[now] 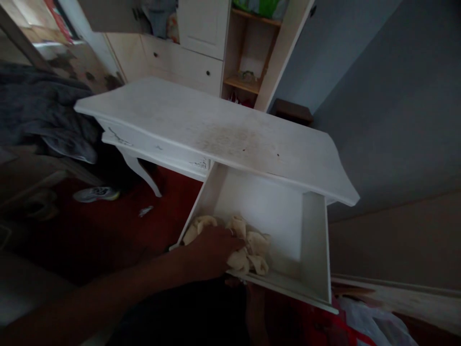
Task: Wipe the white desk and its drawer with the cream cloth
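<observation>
A white drawer (315,240) is pulled out of a white dressing table (173,103). Inside, toward its front left corner, lies a crumpled cream cloth (257,244). My left hand (216,252) reaches over the drawer's front edge and grips this cloth, its fingers partly buried in the folds. Below the drawer's front, my right hand (236,282) holds on to the drawer; most of that hand is hidden or dark.
The tabletop has a brownish stain. A grey shoe (96,194) lies on the red floor, near a dark blanket (43,110). Behind stands a white cupboard (201,29) with open shelves. Plastic bags (374,322) lie at lower right, beside the wall.
</observation>
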Tool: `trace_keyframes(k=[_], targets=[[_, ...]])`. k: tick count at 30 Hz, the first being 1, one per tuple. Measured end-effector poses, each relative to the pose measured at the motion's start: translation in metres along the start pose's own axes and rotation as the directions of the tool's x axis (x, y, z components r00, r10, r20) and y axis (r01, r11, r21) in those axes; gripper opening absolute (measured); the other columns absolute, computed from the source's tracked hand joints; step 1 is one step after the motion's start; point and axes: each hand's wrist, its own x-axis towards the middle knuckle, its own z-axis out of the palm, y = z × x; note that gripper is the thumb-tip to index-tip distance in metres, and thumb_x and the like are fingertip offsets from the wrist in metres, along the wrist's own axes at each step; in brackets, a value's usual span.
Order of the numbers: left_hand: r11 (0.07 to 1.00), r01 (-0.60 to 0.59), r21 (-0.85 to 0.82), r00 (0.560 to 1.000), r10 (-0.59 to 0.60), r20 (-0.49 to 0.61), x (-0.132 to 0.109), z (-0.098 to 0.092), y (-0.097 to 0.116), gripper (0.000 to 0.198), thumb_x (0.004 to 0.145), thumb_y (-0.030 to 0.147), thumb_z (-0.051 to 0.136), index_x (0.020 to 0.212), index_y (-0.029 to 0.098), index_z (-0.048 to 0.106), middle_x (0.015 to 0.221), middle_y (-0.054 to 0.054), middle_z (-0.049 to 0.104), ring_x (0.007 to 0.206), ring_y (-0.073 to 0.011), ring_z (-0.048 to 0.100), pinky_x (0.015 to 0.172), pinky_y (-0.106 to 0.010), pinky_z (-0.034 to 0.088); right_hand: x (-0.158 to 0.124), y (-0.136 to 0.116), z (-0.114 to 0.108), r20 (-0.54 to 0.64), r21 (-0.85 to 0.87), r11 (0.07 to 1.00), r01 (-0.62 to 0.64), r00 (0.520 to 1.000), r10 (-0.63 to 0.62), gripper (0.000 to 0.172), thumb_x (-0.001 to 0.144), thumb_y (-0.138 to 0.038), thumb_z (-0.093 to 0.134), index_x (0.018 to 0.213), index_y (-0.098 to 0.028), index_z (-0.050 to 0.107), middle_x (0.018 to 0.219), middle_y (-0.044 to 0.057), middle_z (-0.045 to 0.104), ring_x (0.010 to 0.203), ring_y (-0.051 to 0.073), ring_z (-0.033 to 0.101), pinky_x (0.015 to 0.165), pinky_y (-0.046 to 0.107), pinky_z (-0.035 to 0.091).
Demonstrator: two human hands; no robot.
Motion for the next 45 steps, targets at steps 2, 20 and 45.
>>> trace_keyframes(k=[2, 20, 45], targets=[[0.999, -0.029, 0.021, 0.999, 0.03, -0.039, -0.01, 0.001, -0.012, 0.05, 0.081, 0.022, 0.058, 0.13, 0.029, 0.054, 0.113, -0.007, 0.067, 0.099, -0.0258, 0.064, 0.084, -0.039, 0.049, -0.001, -0.003, -0.001, 0.012, 0.016, 1.0, -0.005, 1.0, 0.005, 0.031, 0.095, -0.038, 0.056, 0.119, -0.019, 0.061, 0.124, 0.007, 0.061, 0.105, 0.023, 0.062, 0.088, 0.041, 0.055], [0.847, 0.11, 0.52, 0.885, 0.155, -0.439, 0.076, -0.028, -0.086, 0.037, 0.096, 0.012, 0.038, 0.124, 0.019, 0.06, 0.119, -0.016, 0.064, 0.098, -0.0286, 0.058, 0.076, -0.044, 0.04, 0.001, -0.015, -0.008, -0.017, 0.051, 0.998, -0.041, 0.999, 0.042, 0.028, 0.096, -0.038, 0.054, 0.117, -0.023, 0.063, 0.125, 0.006, 0.061, 0.107, 0.023, 0.061, 0.087, 0.04, 0.055], [0.803, 0.01, 0.595, 0.908, 0.242, -0.342, 0.102, -0.035, -0.098, 0.034, 0.093, 0.01, 0.045, 0.117, 0.024, 0.065, 0.125, -0.011, 0.064, 0.115, -0.0272, 0.053, 0.102, -0.053, 0.037, 0.005, -0.017, -0.005, -0.017, 0.094, 0.995, -0.04, 0.999, 0.041, 0.027, 0.096, -0.038, 0.054, 0.116, -0.023, 0.064, 0.125, 0.006, 0.061, 0.106, 0.023, 0.061, 0.087, 0.039, 0.055]])
